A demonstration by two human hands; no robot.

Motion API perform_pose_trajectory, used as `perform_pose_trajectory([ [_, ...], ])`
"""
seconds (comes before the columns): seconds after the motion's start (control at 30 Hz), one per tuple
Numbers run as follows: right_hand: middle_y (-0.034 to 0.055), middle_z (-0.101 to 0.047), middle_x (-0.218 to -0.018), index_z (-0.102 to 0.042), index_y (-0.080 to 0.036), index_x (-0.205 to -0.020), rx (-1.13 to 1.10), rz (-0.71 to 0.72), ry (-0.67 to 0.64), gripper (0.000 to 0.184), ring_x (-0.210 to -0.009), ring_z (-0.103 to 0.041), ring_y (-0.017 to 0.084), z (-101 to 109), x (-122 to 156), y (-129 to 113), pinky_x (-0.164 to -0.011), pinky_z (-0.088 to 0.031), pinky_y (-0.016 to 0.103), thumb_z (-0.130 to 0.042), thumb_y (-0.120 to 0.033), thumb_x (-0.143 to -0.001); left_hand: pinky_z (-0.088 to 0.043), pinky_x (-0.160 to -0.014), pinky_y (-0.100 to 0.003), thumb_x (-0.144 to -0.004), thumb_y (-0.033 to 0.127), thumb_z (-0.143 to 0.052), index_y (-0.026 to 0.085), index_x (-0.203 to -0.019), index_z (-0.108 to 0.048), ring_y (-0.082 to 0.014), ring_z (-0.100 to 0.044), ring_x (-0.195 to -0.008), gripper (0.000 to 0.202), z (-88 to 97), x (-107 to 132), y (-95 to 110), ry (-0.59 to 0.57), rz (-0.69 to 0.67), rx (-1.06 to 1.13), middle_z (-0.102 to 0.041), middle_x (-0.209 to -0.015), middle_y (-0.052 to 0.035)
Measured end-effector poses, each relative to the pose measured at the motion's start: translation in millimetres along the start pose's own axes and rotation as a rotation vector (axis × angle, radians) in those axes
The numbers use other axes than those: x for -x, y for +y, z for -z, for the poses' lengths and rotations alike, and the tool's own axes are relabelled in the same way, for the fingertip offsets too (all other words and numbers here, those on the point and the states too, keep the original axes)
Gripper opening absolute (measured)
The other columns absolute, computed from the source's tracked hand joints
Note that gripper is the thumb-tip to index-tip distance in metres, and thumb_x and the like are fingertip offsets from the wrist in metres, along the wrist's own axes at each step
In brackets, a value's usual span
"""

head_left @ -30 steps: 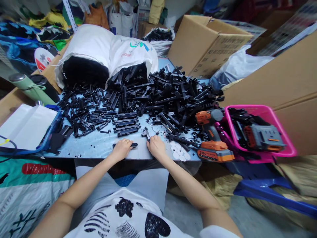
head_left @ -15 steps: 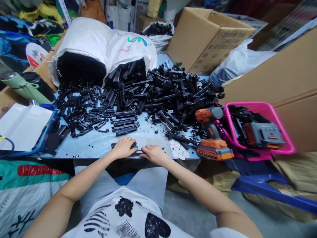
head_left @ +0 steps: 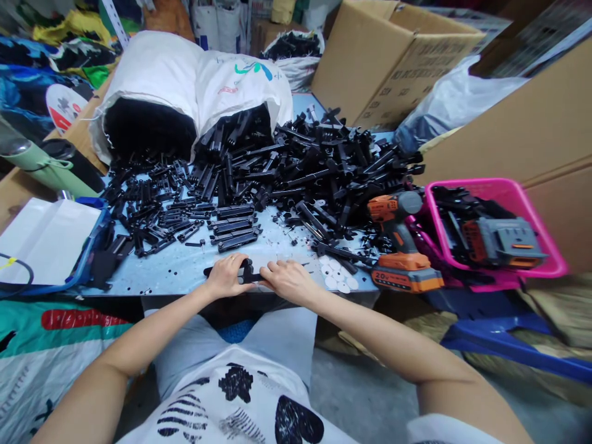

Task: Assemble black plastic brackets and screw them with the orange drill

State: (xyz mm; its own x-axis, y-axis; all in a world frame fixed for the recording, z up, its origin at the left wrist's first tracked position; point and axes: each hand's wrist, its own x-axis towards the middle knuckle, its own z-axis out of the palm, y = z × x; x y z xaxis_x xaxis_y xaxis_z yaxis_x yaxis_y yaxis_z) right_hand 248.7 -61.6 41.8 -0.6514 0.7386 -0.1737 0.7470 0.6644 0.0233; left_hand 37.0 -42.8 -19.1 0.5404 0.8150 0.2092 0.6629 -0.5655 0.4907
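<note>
From my end: the black part (head_left: 252,278) sits at the near edge of the table (head_left: 145,271), spanning the gap between the hands, long axis roughly 9 to 3 o'clock. It's at 3 o'clock from the left hand (head_left: 229,275) and 9 o'clock from the right hand (head_left: 287,280); neither is nearer, both are in contact. Grip: I read left as wrapped over the part, fingers curled, thumb on the near side; a dark end pokes out at 9 o'clock, but I can't tell if it's the same piece or a second one. Right pinches the 3 o'clock end, thumb close to the fingers, barely any gap. Row of black bars (head_left: 234,227) is at 12 o'clock from left, near but apart. White discs (head_left: 337,275) just beside right at 3 o'clock, cordless drill (head_left: 401,266) farther out, same bearing.
</note>
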Motion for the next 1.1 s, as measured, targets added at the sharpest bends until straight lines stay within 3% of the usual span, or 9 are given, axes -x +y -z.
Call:
perform_pose_trajectory([
  [0.3, 0.0077, -0.066, -0.087, -0.059, -0.018, -0.096, -0.070, 0.066, -0.077, 0.038, -0.071, -0.062, 0.017, 14.7, -3.6, 14.2, -0.056, -0.028, 0.025, -0.034, -0.048, -0.095, -0.046, -0.084, -0.036, -0.068, 0.065, -0.062, 0.018, -0.116, -0.049, -0.0265, -0.059, -0.101, 0.068, 5.8, -4.3, 0.5, -0.081, 0.041, 0.080, -0.061, -0.110, -0.0099],
  [0.43, 0.0073, -0.068, -0.090, -0.060, -0.020, -0.097, -0.145, 0.006, -0.112, 0.041, -0.072, -0.063, 0.018, 9.9, -9.2, 19.5, -0.057, -0.030, 0.024, -0.034, -0.052, -0.094, -0.047, -0.078, -0.033, -0.063, 0.066, -0.066, 0.019, -0.115, -0.054, -0.0254, -0.061, -0.094, 0.070, 10.1, -23.2, -9.3, -0.289, 0.071, 0.135, -0.064, -0.105, -0.0066],
  [0.53, 0.0057, -0.069, -0.087, -0.060, -0.021, -0.099, -0.259, -0.008, -0.177, 0.042, -0.073, -0.063, 0.019, -2.4, -12.5, 24.8, -0.060, -0.032, 0.024, -0.035, -0.054, -0.093, -0.046, -0.082, -0.033, -0.067, 0.061, -0.066, 0.018, -0.107, -0.062, -0.0247, -0.060, -0.094, 0.059, 13.7, -37.2, -15.4, -0.429, -0.020, 0.163, -0.065, -0.100, -0.0071],
  [0.7, 0.0060, -0.068, -0.082, -0.059, -0.020, -0.101, -0.422, -0.068, -0.157, 0.047, -0.073, -0.061, 0.017, -29.9, -15.1, 31.8, -0.062, -0.033, 0.023, -0.030, -0.056, -0.094, -0.042, -0.096, -0.036, -0.074, 0.051, -0.065, 0.019, -0.117, -0.055, -0.0242, -0.053, -0.111, 0.055, 31.2, -24.5, -24.9, -0.335, -0.081, 0.247, -0.058, -0.119, -0.0103],
  [0.83, 0.0044, -0.065, -0.075, -0.060, -0.019, -0.094, -0.499, -0.117, -0.117, 0.048, -0.068, -0.056, 0.015, -44.2, -23.1, 36.4, -0.061, -0.031, 0.022, -0.027, -0.054, -0.095, -0.045, -0.089, -0.035, -0.087, 0.040, -0.051, 0.019, -0.111, -0.056, -0.0221, -0.059, -0.099, 0.033, 44.6, 2.5, -35.3, -0.309, 0.034, 0.172, -0.063, -0.106, -0.0084],
  [0.9, 0.0039, -0.063, -0.073, -0.061, -0.018, -0.089, -0.532, -0.125, -0.106, 0.051, -0.066, -0.054, 0.014, -47.8, -29.6, 38.1, -0.061, -0.030, 0.022, -0.023, -0.053, -0.096, -0.046, -0.088, -0.036, -0.092, 0.034, -0.042, 0.019, -0.110, -0.056, -0.0215, -0.059, -0.098, 0.028, 45.2, 9.7, -40.2, -0.294, 0.079, 0.142, -0.064, -0.105, -0.0083],
  [1.1, 0.0036, -0.063, -0.072, -0.062, -0.017, -0.087, -0.565, -0.082, -0.115, 0.053, -0.065, -0.052, 0.014, -51.4, -45.4, 39.1, -0.062, -0.029, 0.023, -0.022, -0.051, -0.097, -0.045, -0.092, -0.038, -0.093, 0.034, -0.038, 0.018, -0.119, -0.051, -0.0227, -0.058, -0.104, 0.033, 37.2, 7.2, -47.8, -0.273, 0.099, 0.089, -0.061, -0.114, -0.0097],
])
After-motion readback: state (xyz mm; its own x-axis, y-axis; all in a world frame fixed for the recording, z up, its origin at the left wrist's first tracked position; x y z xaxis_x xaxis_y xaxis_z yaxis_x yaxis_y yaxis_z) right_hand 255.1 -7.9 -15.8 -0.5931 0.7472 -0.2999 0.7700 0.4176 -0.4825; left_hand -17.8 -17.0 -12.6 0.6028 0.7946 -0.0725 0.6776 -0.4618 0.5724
